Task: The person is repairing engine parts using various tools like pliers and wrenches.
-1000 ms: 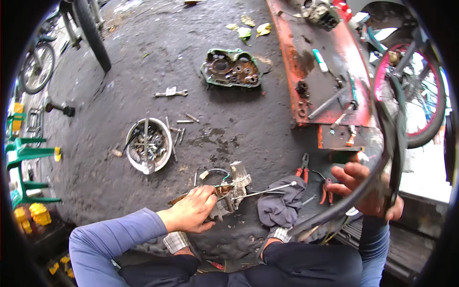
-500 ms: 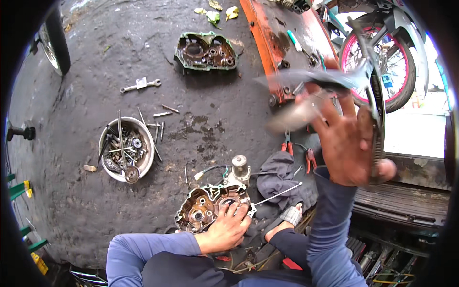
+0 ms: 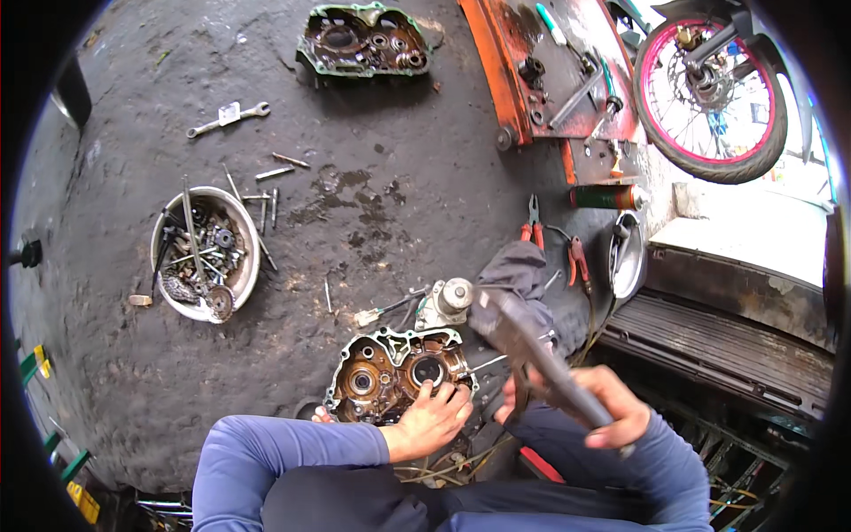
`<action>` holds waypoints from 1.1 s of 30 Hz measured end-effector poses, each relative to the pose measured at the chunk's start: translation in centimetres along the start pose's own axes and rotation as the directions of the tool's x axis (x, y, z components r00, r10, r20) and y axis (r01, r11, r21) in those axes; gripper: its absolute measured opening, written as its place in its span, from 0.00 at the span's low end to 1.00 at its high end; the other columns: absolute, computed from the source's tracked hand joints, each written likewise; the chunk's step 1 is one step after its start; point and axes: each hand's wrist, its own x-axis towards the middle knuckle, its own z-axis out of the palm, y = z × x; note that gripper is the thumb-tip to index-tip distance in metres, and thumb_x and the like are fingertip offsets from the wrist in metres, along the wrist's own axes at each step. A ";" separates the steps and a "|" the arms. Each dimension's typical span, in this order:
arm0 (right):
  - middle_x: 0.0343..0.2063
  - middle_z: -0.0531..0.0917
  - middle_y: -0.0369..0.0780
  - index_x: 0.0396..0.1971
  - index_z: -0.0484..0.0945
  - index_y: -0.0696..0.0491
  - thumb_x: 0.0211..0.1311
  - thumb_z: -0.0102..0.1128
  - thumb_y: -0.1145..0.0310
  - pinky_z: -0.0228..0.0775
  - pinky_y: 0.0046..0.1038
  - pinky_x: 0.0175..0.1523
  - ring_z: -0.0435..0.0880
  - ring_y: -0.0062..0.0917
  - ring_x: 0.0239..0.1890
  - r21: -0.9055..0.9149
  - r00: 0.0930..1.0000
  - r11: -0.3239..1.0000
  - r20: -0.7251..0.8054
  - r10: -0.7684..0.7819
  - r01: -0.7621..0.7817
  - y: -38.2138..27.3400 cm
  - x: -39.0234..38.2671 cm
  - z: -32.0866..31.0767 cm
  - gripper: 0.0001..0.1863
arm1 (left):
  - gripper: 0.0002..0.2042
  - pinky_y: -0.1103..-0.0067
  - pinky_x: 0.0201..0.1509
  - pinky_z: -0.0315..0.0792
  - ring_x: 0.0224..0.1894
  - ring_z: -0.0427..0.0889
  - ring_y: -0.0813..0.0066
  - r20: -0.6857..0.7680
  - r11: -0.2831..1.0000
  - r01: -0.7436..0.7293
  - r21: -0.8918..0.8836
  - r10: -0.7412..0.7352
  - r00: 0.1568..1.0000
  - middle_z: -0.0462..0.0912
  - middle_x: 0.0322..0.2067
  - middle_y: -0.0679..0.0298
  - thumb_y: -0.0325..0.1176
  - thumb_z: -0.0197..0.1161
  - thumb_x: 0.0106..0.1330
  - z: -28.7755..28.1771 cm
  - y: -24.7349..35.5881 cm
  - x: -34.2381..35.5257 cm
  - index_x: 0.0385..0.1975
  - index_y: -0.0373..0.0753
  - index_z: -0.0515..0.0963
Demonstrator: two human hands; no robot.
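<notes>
A worker's left hand (image 3: 430, 421), fingers spread, braced an engine casing (image 3: 390, 379) at six o'clock in view, while the right hand (image 3: 614, 406) gripped a motion-blurred hammer-like tool (image 3: 554, 365) at four. Sound handling seemed to want firm bracing, fingertips off the tool's path. From the casing, a cylindrical motor (image 3: 446, 304) crowded one o'clock, a bowl (image 3: 251, 263) edged ten; the roomiest approach appeared at twelve.
</notes>
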 end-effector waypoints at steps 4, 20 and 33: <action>0.55 0.81 0.42 0.58 0.76 0.62 0.57 0.67 0.70 0.62 0.30 0.67 0.75 0.25 0.60 0.087 0.885 0.917 -0.241 0.399 -0.390 6.6 -4.5 -0.2 0.28 | 0.21 0.53 0.59 0.63 0.55 0.70 0.59 -0.020 0.996 -0.062 0.068 0.063 0.998 0.72 0.58 0.57 0.40 0.60 0.60 3.0 -0.1 0.3 0.52 0.40 0.78; 0.43 0.85 0.38 0.56 0.77 0.63 0.61 0.63 0.70 0.73 0.23 0.56 0.81 0.20 0.48 0.248 0.774 0.775 -0.122 0.621 -0.582 15.7 -1.3 -5.4 0.24 | 0.10 0.68 0.48 0.71 0.42 0.75 0.65 -0.214 0.914 -0.306 -0.264 0.254 0.943 0.73 0.32 0.62 0.35 0.63 0.50 -7.3 -7.5 7.7 0.31 0.42 0.75; 0.40 0.85 0.42 0.41 0.81 0.59 0.57 0.59 0.79 0.82 0.27 0.42 0.87 0.26 0.42 0.100 0.418 0.490 -0.392 0.819 -0.866 15.9 -1.4 -3.2 0.11 | 0.16 0.64 0.52 0.72 0.53 0.77 0.64 0.084 0.950 -0.247 -0.191 0.267 0.960 0.79 0.46 0.65 0.44 0.71 0.56 -4.3 -11.6 13.8 0.42 0.46 0.82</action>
